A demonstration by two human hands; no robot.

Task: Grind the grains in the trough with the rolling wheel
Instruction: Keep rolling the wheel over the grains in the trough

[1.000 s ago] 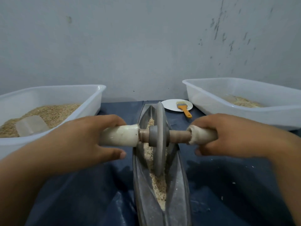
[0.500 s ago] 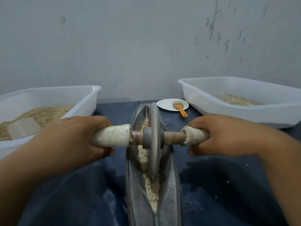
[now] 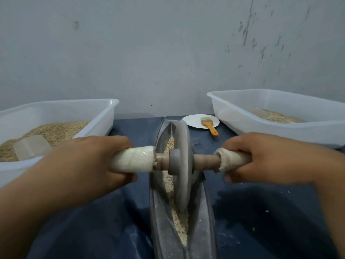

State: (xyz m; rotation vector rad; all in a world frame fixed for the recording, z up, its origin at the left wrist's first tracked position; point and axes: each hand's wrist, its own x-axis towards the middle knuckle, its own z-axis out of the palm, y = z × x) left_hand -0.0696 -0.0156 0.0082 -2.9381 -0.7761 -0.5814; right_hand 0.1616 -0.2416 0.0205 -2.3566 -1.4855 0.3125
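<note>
— Head view first: what do the fingers have hold of?

— The left hand (image 3: 82, 165) is wrapped tight round the left grip (image 3: 132, 159) of the axle, fingers curled under and thumb tip showing below. The right hand (image 3: 268, 157) is clenched the same way round the right grip (image 3: 233, 160). Two hands, two pale wrapped grips, one bare wooden axle (image 3: 205, 162) between them.

— And the wheel?

— One grey rolling wheel (image 3: 182, 165), upright on that axle, its lower edge down in the groove of the single metal trough (image 3: 202, 221). The trough runs away from the person, lengthwise, on the dark blue cloth (image 3: 270, 221).

— Where are the grains?

— The grains (image 3: 180, 223) lie along the bottom of the trough, both nearer than the wheel and beyond it. A few pale specks sit loose on the cloth to the right.

— Anything else to count?

— Two white plastic tubs: the left tub (image 3: 100, 116) holds a heap of grain with one clear scoop (image 3: 31, 148) resting on it; the right tub (image 3: 242, 116) holds a thinner layer. Between the trough's far end and the right tub sits one white plate (image 3: 192, 121), with one orange-handled brush (image 3: 210, 127) lying across its rim.
</note>
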